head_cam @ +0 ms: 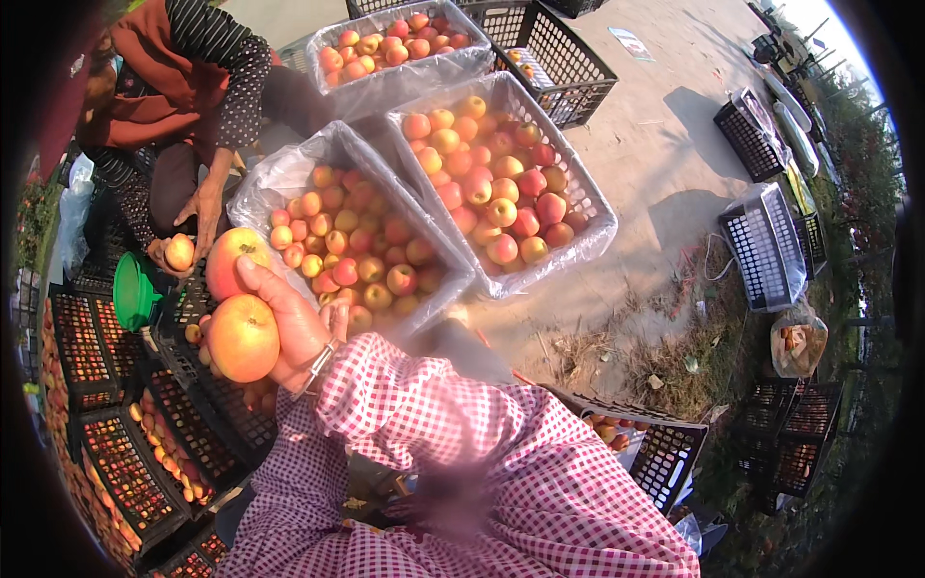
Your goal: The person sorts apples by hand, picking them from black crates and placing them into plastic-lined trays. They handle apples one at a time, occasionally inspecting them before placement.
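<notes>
My right hand (pixel 293 325) comes in from the right in a pink checked sleeve, a bracelet at the wrist. It holds two large yellow-red apples: the thumb presses on the upper apple (pixel 235 264), and the lower apple (pixel 243 338) lies against the palm. My left hand cannot be made out; shaded checked cloth shows below the right wrist. Beyond my right hand stands a plastic-lined crate of apples (pixel 242 195). Farther up and right is a second lined crate (pixel 611 224), also holding many apples. Under the held apples, a black crate (pixel 170 339) contains some apples.
A co-worker's hand (pixel 171 253) holds an apple at the left, close to my held apples. Near it is a green plastic dish (pixel 134 292). Black crates with apples (pixel 119 462) crowd the lower left. Another lined crate (pixel 318 43) and a black crate (pixel 607 79) stand at the top.
</notes>
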